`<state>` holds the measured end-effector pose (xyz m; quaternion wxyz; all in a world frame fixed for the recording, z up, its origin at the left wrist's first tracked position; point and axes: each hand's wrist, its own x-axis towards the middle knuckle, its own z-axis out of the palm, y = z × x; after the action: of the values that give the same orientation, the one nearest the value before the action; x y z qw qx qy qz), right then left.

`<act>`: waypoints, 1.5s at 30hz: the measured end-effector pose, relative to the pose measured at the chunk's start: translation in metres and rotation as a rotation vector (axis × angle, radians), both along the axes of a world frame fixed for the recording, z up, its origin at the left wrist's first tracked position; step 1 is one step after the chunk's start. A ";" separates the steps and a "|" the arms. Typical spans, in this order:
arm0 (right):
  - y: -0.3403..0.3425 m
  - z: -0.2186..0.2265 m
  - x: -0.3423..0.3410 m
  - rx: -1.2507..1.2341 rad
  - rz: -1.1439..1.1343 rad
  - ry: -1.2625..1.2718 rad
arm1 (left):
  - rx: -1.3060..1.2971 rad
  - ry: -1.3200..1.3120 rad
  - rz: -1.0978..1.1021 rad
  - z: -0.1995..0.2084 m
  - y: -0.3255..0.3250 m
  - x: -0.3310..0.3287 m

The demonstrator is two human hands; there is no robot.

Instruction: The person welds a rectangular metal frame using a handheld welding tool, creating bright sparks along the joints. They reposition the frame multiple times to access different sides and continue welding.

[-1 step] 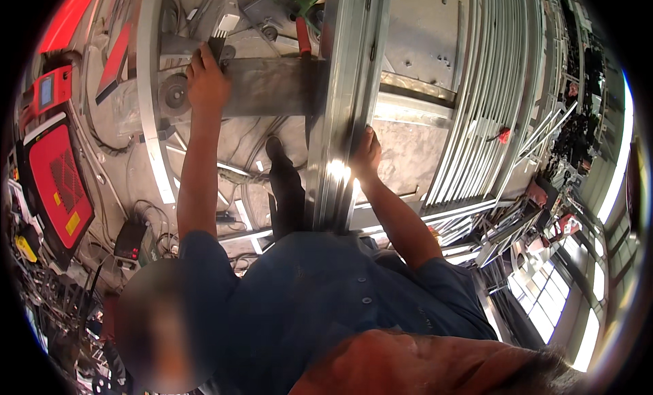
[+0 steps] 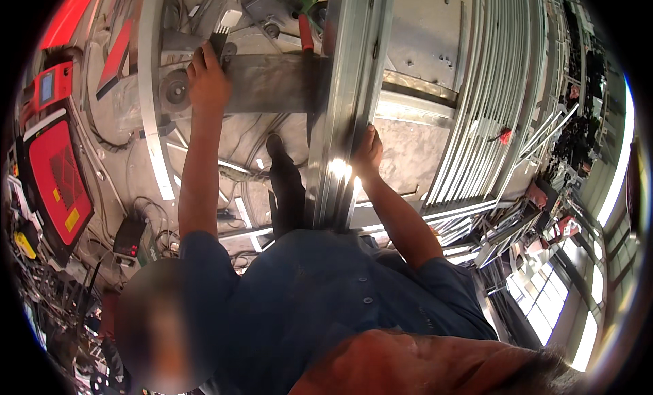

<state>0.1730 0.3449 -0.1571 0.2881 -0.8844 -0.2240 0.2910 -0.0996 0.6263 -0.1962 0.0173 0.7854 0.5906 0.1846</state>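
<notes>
My left hand [image 2: 209, 78] is stretched forward over a flat grey metal bar [image 2: 272, 84], its fingers curled at a dark piece [image 2: 218, 44] that runs up to a pale block [image 2: 231, 18]. What exactly those fingers hold is hidden. Beside this hand lies a round grey disc [image 2: 175, 90]. A long shiny metal profile [image 2: 343, 123] runs away from my body, over the right end of the bar. My right hand [image 2: 368, 150] grips its right side, with part of the fingers out of sight behind the edge.
Many thin metal bars [image 2: 486, 95] lie side by side on the right. A red handle [image 2: 305, 33] lies beyond the grey bar. At left stand a red machine with a screen [image 2: 46, 87] and a red panel [image 2: 60, 177]. Cables and offcuts litter the floor. Another person's blurred head [image 2: 160, 320] is at lower left.
</notes>
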 end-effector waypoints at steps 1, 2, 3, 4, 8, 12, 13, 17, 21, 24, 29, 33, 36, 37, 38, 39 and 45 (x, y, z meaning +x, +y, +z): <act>0.003 -0.005 -0.001 0.021 0.000 -0.021 | 0.032 0.013 -0.002 0.002 -0.005 -0.004; 0.002 -0.007 -0.002 0.042 0.001 -0.042 | 0.063 0.026 -0.003 0.003 -0.012 -0.007; -0.001 -0.006 -0.001 0.003 -0.013 0.002 | 0.019 0.033 0.010 0.005 -0.019 -0.009; -0.001 -0.002 -0.001 -0.018 -0.036 0.037 | 0.027 0.010 0.015 0.012 -0.026 -0.010; 0.013 0.021 -0.013 0.100 -0.070 0.128 | 0.069 -0.142 0.026 0.035 -0.061 -0.005; 0.006 0.012 -0.005 0.133 -0.104 0.180 | -0.506 -0.590 0.121 0.010 -0.169 0.041; 0.003 0.006 -0.002 0.128 -0.104 0.201 | -0.725 -0.706 0.164 -0.008 -0.195 0.055; 0.007 -0.003 -0.003 0.113 -0.131 0.229 | -1.007 -1.102 0.305 -0.061 -0.248 0.109; 0.002 0.007 -0.004 0.126 -0.198 0.309 | -1.013 -1.193 0.444 -0.023 -0.249 0.099; -0.005 0.001 0.006 0.177 -0.219 0.332 | -0.910 -1.283 0.376 0.043 -0.244 0.085; 0.007 -0.007 0.002 0.123 -0.140 0.289 | -0.232 -1.232 0.082 0.083 -0.205 0.081; 0.006 -0.014 0.007 0.110 -0.083 0.176 | -0.115 -1.256 -0.063 0.153 -0.215 0.047; 0.008 -0.007 0.003 -0.008 -0.019 0.099 | -0.163 -1.358 0.006 0.173 -0.293 0.015; 0.002 -0.005 0.006 0.024 -0.012 0.075 | -0.207 -1.322 0.003 0.171 -0.327 0.001; 0.004 -0.007 0.008 0.071 -0.004 0.053 | -0.223 -1.346 -0.053 0.168 -0.358 -0.007; 0.002 -0.010 0.009 0.107 0.003 0.036 | -0.329 -1.346 -0.095 0.175 -0.380 -0.013; 0.002 -0.011 0.007 0.087 0.029 0.100 | -0.967 -1.541 0.200 0.191 -0.470 -0.028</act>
<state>0.1804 0.3467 -0.1678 0.3329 -0.8520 -0.2347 0.3290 -0.1281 0.1560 -0.0051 0.7174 0.2974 0.4939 0.3910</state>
